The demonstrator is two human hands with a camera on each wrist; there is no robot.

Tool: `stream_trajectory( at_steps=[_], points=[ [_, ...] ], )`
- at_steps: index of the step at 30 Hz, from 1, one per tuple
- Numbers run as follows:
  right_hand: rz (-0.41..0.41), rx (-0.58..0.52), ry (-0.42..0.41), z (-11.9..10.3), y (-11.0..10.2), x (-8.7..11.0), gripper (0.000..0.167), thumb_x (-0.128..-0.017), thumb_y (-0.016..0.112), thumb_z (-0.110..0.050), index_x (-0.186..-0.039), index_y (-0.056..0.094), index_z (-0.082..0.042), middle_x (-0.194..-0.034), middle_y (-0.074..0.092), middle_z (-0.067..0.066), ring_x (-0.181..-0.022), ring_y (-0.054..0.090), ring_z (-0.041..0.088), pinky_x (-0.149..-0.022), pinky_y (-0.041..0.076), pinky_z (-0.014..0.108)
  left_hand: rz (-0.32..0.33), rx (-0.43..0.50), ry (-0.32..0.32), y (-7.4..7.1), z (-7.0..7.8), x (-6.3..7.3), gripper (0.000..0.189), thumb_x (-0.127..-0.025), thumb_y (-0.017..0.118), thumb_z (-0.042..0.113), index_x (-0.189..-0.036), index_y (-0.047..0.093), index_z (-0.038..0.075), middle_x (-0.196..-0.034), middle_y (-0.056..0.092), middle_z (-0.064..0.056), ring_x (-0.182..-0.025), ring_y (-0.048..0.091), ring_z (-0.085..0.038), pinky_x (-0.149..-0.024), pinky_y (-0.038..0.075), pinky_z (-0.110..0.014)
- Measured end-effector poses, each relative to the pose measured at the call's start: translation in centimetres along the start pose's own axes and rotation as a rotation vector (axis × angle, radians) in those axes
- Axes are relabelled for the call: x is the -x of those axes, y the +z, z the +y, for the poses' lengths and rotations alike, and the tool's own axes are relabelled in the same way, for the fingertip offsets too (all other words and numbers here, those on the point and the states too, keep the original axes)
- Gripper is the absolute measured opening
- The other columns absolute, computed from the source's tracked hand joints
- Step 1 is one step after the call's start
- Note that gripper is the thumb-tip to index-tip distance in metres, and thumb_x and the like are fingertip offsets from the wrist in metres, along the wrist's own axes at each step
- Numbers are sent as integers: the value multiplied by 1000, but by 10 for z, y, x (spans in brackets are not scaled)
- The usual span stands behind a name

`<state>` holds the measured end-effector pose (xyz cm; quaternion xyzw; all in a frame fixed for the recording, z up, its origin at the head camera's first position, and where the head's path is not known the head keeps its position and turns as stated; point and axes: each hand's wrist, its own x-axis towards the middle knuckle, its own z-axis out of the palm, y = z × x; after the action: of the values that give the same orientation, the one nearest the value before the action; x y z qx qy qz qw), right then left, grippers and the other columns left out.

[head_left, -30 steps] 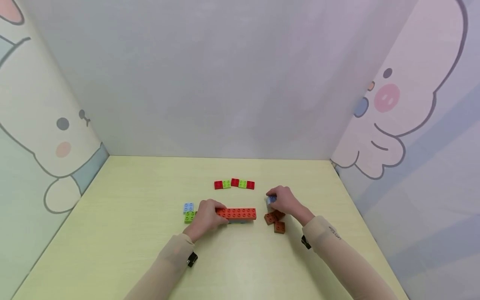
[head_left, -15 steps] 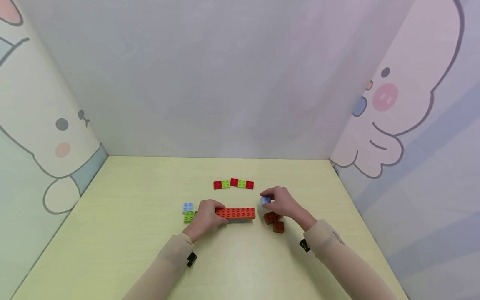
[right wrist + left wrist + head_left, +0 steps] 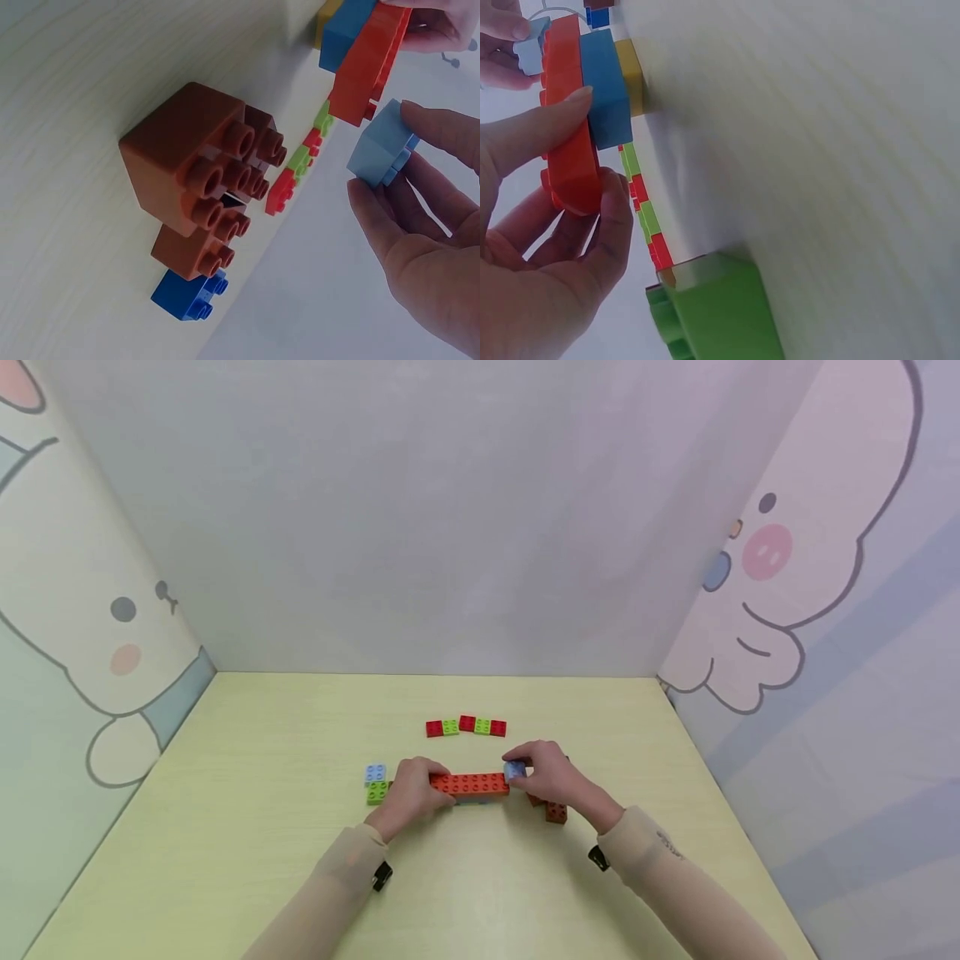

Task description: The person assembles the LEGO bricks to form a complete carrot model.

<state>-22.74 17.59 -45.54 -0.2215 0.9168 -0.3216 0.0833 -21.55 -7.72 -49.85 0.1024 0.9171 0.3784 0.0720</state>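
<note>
My left hand (image 3: 411, 795) grips the left part of a long red building brick (image 3: 480, 785), thumb in front and fingers behind. Under that brick, the left wrist view shows a blue brick (image 3: 605, 94) with a yellow brick (image 3: 631, 75) below it, stacked on the table. Between thumb and fingertips, my right hand (image 3: 555, 777) pinches a light blue brick (image 3: 380, 146). It is held by the right end of the red brick, with its studs tilted toward the palm in the right wrist view. Whether the two bricks touch, I cannot tell.
Several brown bricks (image 3: 187, 150) lie beneath my right hand, a dark blue brick (image 3: 180, 295) beyond them. Left of my left hand sit a green brick (image 3: 377, 792) and another light blue brick (image 3: 375, 773). Red and green bricks (image 3: 482, 727) line the back.
My right hand has carried the light blue brick leftward from above the brown bricks to the red brick's right end. My left hand keeps its grip in place.
</note>
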Motion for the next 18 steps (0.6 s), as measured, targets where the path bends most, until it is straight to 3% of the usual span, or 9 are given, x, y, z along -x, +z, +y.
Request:
stream_trajectory(
  at_steps=[18],
  points=[
    [-28,29,-8,-12,8,-4,33,-83,75,-12,-115,69,-3,-110,65,4,-99,60,19,-84,49,38,-8,23,19,-2,-1,-1,36,-70,86,16,-102,74,7,-100,66,-2,-93,53,-20,-85,43,-41]
  ],
)
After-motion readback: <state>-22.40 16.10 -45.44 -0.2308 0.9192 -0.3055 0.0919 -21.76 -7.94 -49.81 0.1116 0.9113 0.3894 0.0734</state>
